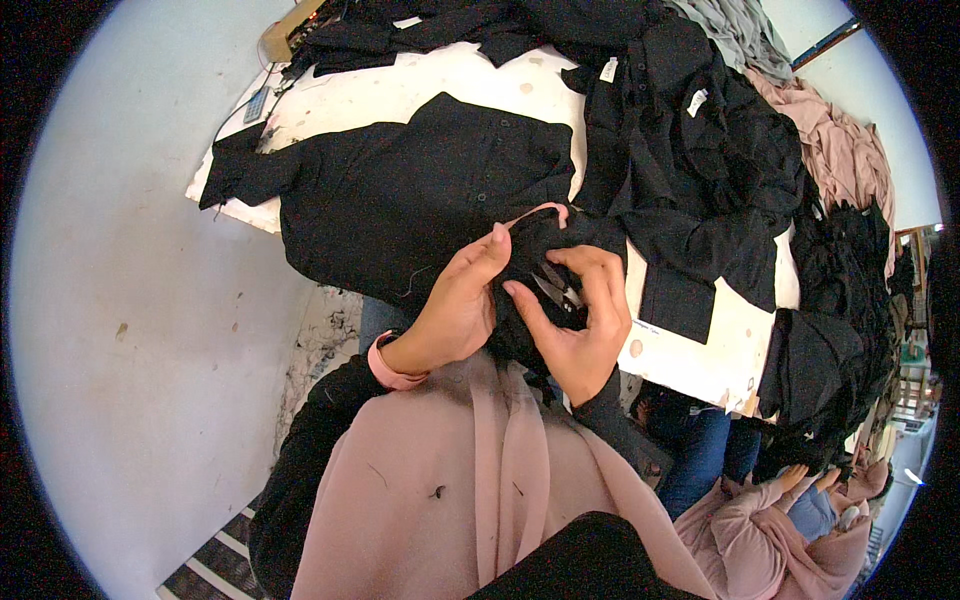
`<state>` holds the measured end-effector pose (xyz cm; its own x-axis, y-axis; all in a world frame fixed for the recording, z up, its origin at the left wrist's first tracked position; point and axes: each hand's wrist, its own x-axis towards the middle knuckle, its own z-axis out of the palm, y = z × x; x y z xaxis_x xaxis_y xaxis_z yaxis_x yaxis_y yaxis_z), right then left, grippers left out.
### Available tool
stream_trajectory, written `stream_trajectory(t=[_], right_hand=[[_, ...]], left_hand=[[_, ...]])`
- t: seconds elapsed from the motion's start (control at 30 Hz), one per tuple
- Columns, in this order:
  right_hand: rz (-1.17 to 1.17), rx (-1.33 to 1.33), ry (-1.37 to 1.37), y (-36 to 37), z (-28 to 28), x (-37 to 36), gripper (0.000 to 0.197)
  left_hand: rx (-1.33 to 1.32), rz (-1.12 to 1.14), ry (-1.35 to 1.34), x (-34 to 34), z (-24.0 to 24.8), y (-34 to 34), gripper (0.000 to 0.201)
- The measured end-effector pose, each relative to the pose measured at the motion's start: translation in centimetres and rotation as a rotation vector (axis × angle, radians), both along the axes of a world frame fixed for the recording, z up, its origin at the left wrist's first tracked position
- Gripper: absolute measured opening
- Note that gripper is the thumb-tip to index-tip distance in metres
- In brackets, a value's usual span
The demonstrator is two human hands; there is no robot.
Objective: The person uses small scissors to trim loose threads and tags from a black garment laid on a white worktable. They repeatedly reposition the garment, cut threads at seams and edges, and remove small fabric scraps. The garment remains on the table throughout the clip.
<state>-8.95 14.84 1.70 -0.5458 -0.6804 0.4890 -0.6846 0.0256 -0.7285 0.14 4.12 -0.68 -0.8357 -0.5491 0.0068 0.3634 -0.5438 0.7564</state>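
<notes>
The head view showed a black garment (400,190) lying across a pale desk (345,100), with its near right part gathered between the person's two hands. Small buttons (481,197) ran along its right part, and a pale loose thread (412,283) curled near its lower edge.

The left hand (460,295) rested against the garment's near right part, its thumb raised and its other fingertips hidden, so I could not tell whether it pinched the cloth. A pink strip (548,209) arched over the garment beside that thumb. A pink band (393,372) circled the left wrist, below the garment.

The right hand (585,320) curved over the garment's gathered part, its thumb and forefinger tips apart. Small metal snips (550,290) lay in that curl; how firmly they were gripped I could not tell. The two hands stood near each other, facing.

Right of the garment lay a heap of black clothing (740,150) bearing white tags (697,101). Beyond the garment was more black cloth (440,35); to its far right were grey cloth (735,35) and pink cloth (830,135). Well to its lower right sat another person (760,545).
</notes>
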Motion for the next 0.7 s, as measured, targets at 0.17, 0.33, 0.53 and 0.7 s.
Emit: stream_trajectory(t=[0.17, 0.33, 0.53, 0.7], right_hand=[[0.145, -0.066, -0.074, 0.2, -0.9, -1.2, 0.012], [0.031, -0.171, -0.512, 0.5, -1.7, -3.3, 0.008], [-0.138, -0.087, -0.524, 0.5, -3.3, -6.0, 0.008], [-0.038, -0.001, -0.348, 0.0, -4.4, -6.0, 0.011]], left_hand=[[-0.300, -0.060, -0.267, 0.5, -1.0, -1.5, 0.057], [-0.157, -0.093, -0.519, 0.6, -1.2, -3.4, 0.053], [0.429, -0.220, 0.165, 0.7, -1.4, -2.7, 0.052], [0.033, -0.208, 0.096, 0.4, -1.2, -2.0, 0.053]])
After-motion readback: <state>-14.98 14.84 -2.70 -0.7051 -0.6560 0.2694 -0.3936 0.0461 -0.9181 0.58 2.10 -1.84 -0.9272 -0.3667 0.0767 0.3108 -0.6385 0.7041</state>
